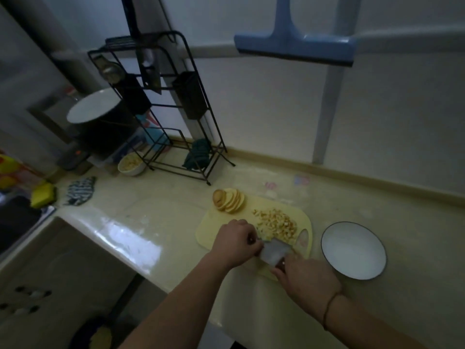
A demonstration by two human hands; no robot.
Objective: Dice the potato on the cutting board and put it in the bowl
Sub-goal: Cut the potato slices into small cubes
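A pale yellow cutting board point(208, 231) lies on the counter. At its far left corner sits a fanned stack of potato slices point(230, 199). A heap of diced potato point(276, 222) covers the board's middle right. My right hand point(305, 275) grips the dark handle of a cleaver point(274, 251), whose broad blade lies over the board's near part. My left hand point(235, 241) is curled over something at the blade's left side; what it holds is hidden. A white bowl with a dark rim point(353, 249) stands to the right of the board and holds nothing.
A black wire rack point(176, 117) stands at the back with a small bowl of food point(131, 163) beside it. A dark pot point(100, 122), a patterned cloth point(80, 190) and a yellow sponge point(42, 195) lie at the left. A sink point(50, 273) lies near left.
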